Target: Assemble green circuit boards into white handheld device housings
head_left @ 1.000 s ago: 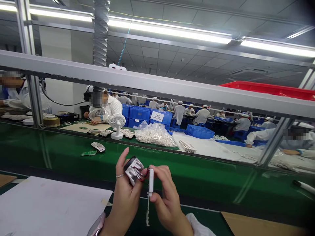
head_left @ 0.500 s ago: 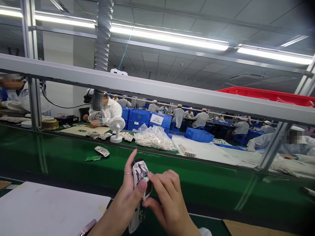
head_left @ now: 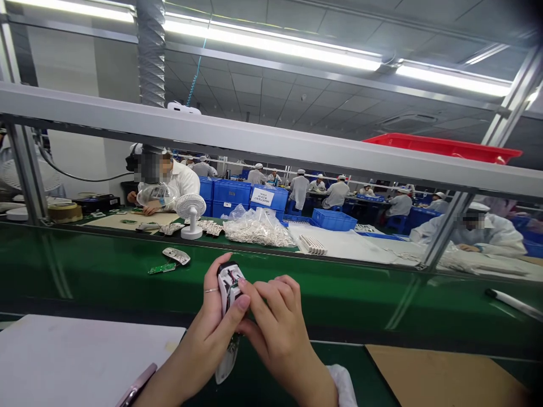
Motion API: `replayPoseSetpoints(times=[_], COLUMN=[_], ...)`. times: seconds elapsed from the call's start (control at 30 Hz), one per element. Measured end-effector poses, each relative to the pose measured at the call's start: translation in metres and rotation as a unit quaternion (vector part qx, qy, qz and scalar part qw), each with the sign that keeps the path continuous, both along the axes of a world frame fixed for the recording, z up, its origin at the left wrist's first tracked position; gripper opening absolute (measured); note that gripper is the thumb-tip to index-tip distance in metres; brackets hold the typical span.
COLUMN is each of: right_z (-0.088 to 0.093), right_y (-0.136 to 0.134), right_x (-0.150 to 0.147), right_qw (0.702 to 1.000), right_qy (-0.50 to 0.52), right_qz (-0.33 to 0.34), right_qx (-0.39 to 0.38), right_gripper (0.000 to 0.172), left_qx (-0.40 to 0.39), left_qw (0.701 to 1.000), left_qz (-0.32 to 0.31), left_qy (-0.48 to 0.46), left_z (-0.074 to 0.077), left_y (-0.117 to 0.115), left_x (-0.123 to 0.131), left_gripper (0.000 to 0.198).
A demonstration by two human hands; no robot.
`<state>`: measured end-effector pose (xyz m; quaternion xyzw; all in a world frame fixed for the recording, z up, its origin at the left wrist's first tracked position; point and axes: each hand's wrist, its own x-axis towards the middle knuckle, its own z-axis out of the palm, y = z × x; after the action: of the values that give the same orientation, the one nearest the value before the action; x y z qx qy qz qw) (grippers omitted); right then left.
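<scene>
Our left hand (head_left: 207, 330) and right hand (head_left: 278, 328) close around a small black-and-white plastic housing (head_left: 228, 287) above the green surface (head_left: 348, 297), with room on both sides.

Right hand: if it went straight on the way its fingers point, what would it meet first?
The white device housing in the left hand, possibly already touching the right hand.

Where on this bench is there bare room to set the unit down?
Green bench surface shows between the right hand and the marker, and left of the circuit board. The far strip is crowded around the bag of white parts.
</scene>
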<state>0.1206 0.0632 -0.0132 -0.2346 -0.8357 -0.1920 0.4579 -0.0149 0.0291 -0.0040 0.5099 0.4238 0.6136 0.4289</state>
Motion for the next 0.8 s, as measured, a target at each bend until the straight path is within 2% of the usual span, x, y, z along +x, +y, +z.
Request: replayPoseSetpoints(times=[0.13,0.27,0.33,0.57,0.8], right_z=[-0.002,-0.007,-0.008,-0.007,-0.008], right_y=[0.004,0.010,0.012,0.008,0.010], right_x=[0.000,-0.001,-0.002,0.000,-0.001], right_qw=[1.000,0.997,0.995,0.997,0.995], right_qy=[0.009,0.065,0.090,0.059,0.079], right_qz=[0.008,0.026,0.031,0.025,0.042], right_qx=[-0.008,-0.020,-0.016,-0.037,-0.040], right_gripper=[0.037,0.047,0.046,0.047,0.043], left_qx=[-0.001,-0.020,-0.023,-0.014,-0.009], left_qw=[1.000,1.000,0.999,0.999,0.996], left_qz=[0.029,-0.015,-0.027,-0.010,-0.033], left_qy=[-0.001,-0.018,-0.032,-0.049,-0.078], left_z=[0.001,0.001,0.000,0.002,-0.002], left_y=[0.001,0.002,0.003,0.004,0.006], left_x=[0.003,0.002,0.002,0.002,-0.001], left_gripper=[0.063,0.059,0.057,0.052,0.059])
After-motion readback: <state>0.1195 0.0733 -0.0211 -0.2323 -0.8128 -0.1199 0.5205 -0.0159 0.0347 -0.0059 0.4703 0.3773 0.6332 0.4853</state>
